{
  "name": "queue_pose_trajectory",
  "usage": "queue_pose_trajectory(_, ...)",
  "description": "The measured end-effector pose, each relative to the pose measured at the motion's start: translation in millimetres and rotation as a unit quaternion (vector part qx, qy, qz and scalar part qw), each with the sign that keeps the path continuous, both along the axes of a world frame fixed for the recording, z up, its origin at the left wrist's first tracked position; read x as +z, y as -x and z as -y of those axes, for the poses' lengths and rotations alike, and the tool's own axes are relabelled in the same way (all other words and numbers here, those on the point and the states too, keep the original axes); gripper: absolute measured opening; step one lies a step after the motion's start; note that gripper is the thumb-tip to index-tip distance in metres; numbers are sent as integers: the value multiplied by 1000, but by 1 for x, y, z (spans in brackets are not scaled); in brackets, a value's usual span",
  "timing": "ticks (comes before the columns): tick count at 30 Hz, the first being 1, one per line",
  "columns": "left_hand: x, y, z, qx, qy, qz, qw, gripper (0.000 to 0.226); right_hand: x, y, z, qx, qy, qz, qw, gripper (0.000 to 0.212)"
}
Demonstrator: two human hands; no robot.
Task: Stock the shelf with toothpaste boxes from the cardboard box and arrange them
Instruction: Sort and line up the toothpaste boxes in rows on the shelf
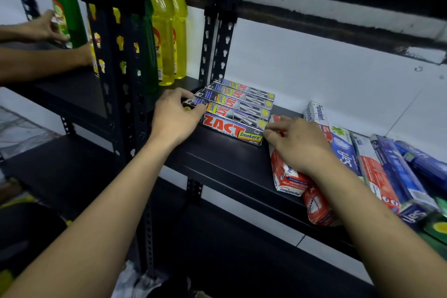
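Observation:
Several grey Zact toothpaste boxes (235, 110) stand side by side in a row on the black shelf (225, 159). My left hand (173, 117) holds the left end of the front boxes, fingers curled onto them. My right hand (298, 144) touches the right end of the front Zact box with its fingertips and lies over a red Pepsodent box (283, 176). More toothpaste boxes, white, red and blue (384, 164), lie loosely to the right on the same shelf. The cardboard box is out of view.
Yellow bottles (167, 29) and a green bottle (65, 7) stand on the neighbouring shelf to the left, behind black slotted uprights (121, 68). Another person's hands (41, 28) handle the green bottle. A white wall backs the shelf. A lower shelf runs below.

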State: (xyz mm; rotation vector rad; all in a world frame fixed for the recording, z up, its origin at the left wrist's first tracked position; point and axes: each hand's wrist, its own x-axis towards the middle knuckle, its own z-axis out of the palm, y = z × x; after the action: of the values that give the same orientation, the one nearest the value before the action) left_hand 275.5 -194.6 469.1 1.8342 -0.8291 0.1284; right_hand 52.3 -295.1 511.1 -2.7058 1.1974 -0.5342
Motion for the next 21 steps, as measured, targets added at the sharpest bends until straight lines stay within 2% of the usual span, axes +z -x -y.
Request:
queue_pose_trajectory(8, 2, 5, -1, -2, 9, -29, 1000, 32, -2, -1, 3, 3, 7, -50, 999, 37)
queue_pose_trajectory(21, 3, 4, -1, -13, -10, -35, 999, 32, -1, 0, 3, 17, 17, -76, 997, 38)
